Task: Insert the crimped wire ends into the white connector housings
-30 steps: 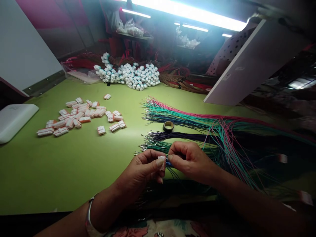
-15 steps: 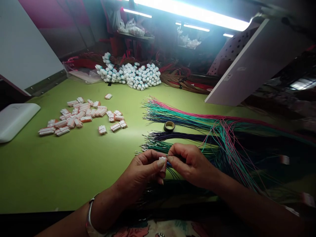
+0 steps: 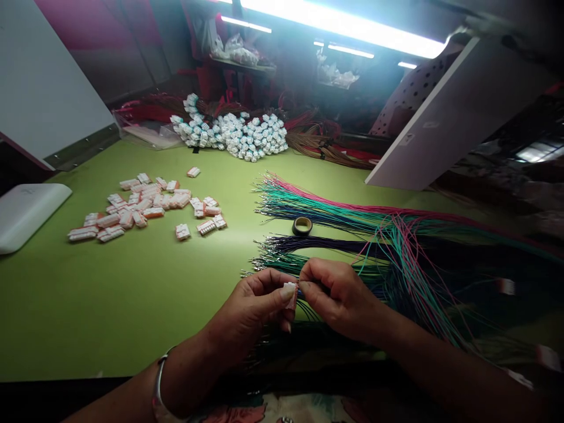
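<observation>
Between the thumb and fingers of my left hand (image 3: 258, 302) is a small white and orange connector housing (image 3: 290, 296). My right hand (image 3: 337, 294) is pinched closed right at the housing's right side; whatever sits between its fingertips is too small to make out, though wires run close by. Under and behind both hands lie bundles of dark green wires (image 3: 286, 260) and dark purple wires (image 3: 335, 242) with bare metal terminals at their left ends. Farther back, pink and teal wires (image 3: 326, 198) spread to the right.
Loose connector housings (image 3: 143, 205) are scattered on the green table (image 3: 132, 311) at left. A roll of black tape (image 3: 302, 226) lies between wire bundles. White connectors (image 3: 247, 134) with wires are heaped at the back. A white panel (image 3: 423, 123) leans at right, under a bright lamp (image 3: 348, 26).
Both hands stay almost where they were, with the connector housing still in the left. Only slight shifts of the fingers show.
</observation>
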A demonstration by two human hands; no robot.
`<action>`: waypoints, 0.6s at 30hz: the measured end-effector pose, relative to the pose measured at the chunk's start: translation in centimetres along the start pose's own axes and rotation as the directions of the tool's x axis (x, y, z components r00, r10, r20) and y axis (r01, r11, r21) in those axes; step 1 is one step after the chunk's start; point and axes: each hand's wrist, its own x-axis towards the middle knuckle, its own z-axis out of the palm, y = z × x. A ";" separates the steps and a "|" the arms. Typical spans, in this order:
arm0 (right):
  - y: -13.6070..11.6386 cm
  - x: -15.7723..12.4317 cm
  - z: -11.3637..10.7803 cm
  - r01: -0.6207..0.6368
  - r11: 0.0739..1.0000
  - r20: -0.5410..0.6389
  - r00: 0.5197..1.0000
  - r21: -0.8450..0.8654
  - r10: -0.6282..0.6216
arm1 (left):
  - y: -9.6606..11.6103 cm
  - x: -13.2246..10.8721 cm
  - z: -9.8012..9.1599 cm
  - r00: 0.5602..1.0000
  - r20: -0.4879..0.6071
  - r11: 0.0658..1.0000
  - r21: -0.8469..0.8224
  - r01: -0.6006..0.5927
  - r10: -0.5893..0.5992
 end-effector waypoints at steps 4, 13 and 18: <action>0.2 0.3 -0.5 -0.008 1.000 -0.006 1.000 0.002 0.008 | 0.2 0.0 -0.1 0.999 0.000 0.997 -0.066 0.049 -0.050; -1.3 0.4 -2.9 0.059 0.898 -0.040 0.996 -0.437 -0.084 | 0.6 0.0 -0.1 0.999 -0.036 0.995 -0.094 0.024 -0.027; -1.8 -0.7 -1.7 0.095 0.912 0.056 0.995 -0.400 -0.079 | 0.9 -0.4 0.0 0.998 -0.035 0.999 -0.014 -0.047 0.046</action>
